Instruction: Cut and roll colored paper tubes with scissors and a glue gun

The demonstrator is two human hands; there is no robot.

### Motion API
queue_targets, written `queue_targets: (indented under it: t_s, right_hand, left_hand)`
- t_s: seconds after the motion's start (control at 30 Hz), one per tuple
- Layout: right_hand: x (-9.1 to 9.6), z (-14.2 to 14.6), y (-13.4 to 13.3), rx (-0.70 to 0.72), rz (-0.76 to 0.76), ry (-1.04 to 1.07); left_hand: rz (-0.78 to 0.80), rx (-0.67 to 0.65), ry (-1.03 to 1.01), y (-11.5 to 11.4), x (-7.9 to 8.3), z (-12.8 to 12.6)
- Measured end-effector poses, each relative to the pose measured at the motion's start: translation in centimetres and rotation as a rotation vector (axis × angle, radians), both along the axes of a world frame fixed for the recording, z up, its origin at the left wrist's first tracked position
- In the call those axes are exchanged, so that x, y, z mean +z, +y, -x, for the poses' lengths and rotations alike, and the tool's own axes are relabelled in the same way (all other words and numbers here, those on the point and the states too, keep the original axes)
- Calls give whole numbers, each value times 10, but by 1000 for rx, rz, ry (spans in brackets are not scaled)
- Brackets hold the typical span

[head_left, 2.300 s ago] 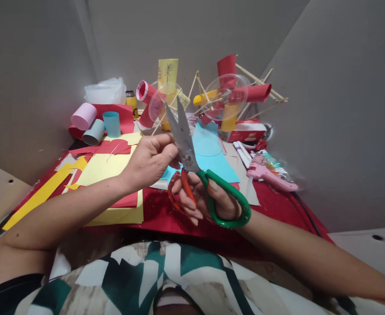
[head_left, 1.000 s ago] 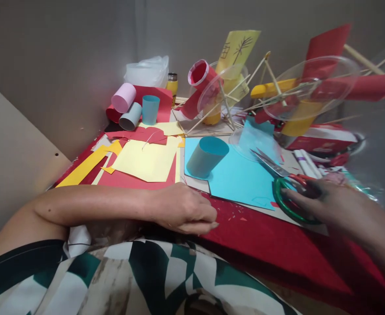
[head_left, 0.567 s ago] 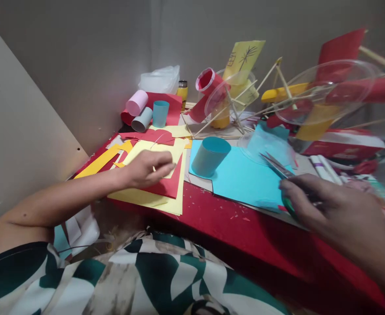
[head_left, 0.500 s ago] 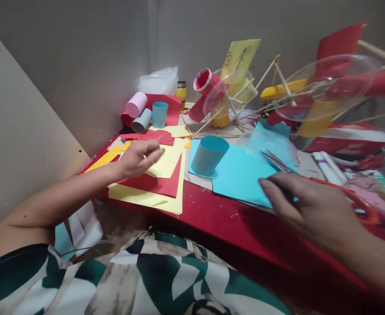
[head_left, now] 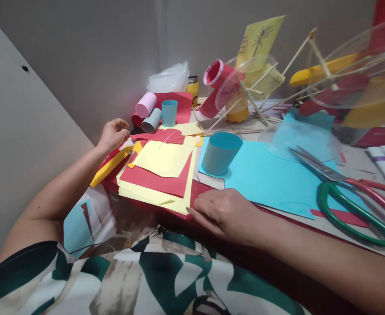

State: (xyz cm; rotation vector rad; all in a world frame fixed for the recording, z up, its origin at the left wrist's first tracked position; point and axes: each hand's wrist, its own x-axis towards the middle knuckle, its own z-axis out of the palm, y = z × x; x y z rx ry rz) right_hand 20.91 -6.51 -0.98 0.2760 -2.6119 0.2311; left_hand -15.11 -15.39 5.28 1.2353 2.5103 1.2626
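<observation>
My left hand hovers at the table's left end with loosely bent fingers, thumb apart, and nothing visible in it. Just below it lies a yellow-orange paper strip. My right hand is at the front edge, fingers curled together. Its fingertips meet the near right corner of the pale yellow sheets; whether they pinch paper is hidden. A red sheet and a smaller yellow piece lie on that stack. Scissors with green and red handles rest on the blue sheet, beyond my right forearm.
A blue paper tube stands on the blue sheet's left part. Behind are smaller paper tubes, a yellow jar and a stick structure with clear plastic discs. White markers lie at right. The wall closes off the back.
My right hand has moved left from over the scissors to the yellow sheets' corner, leaving the scissors lying. My left hand has drawn back left off the papers. The view has shifted.
</observation>
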Motion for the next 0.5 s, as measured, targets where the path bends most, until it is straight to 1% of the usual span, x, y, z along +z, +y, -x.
queue_targets:
  t_s: [0.1,0.2,0.27,0.4,0.43,0.5]
  right_hand:
    - [-6,1,2,14,61,-16]
    - [-12,1,5,28,106,-69]
    - [-14,1,6,37,126,-106]
    - [-17,1,8,51,147,-146]
    - [-17,1,8,53,151,-149]
    - [-18,1,9,56,156,-149]
  left_hand:
    - [167,-32,4,-1,-2,-3]
    - [337,-86,48,3,-3,-18]
    - [447,-95,140,8,-5,-30]
    - [760,-78,368,18,-6,-46]
    - [792,-75,375,19,-7,-48]
    - [750,-87,282,21,-8,-47]
